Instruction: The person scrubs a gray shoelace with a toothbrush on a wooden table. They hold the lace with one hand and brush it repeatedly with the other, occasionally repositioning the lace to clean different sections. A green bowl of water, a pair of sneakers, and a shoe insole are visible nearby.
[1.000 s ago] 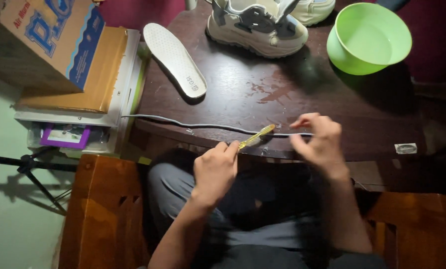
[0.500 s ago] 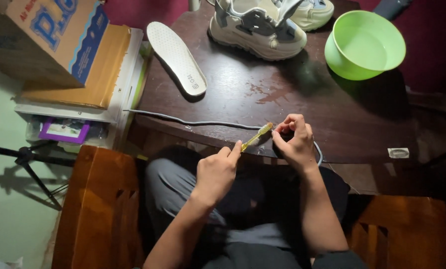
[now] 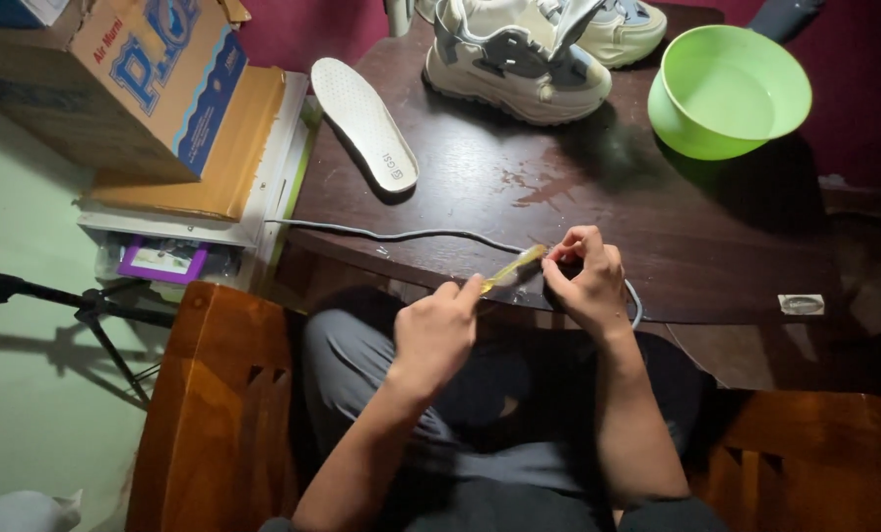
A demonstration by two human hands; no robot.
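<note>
- Nearest, the left hand [image 3: 438, 330] grips a thin yellow-handled brush [image 3: 512, 268], fingers curled tight around it.
- Just right, the right hand [image 3: 583, 278] pinches a long grey shoelace [image 3: 411, 234] at the near edge of the dark wooden table [image 3: 677, 236].
- Scrubbing the lace looks to be the step in hand; next it likely needs feeding a fresh stretch under the bristles.
- Farther: a white insole [image 3: 363, 120], chunky white sneakers [image 3: 519, 59], a green plastic bowl [image 3: 728, 91].

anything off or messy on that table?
Yes: wet smears on the dark table near the sneaker, whose insole lies pulled out beside it. A grey shoelace trails off the left edge. The left hand holds a yellowish brush; the right hand pinches the lace.
</note>
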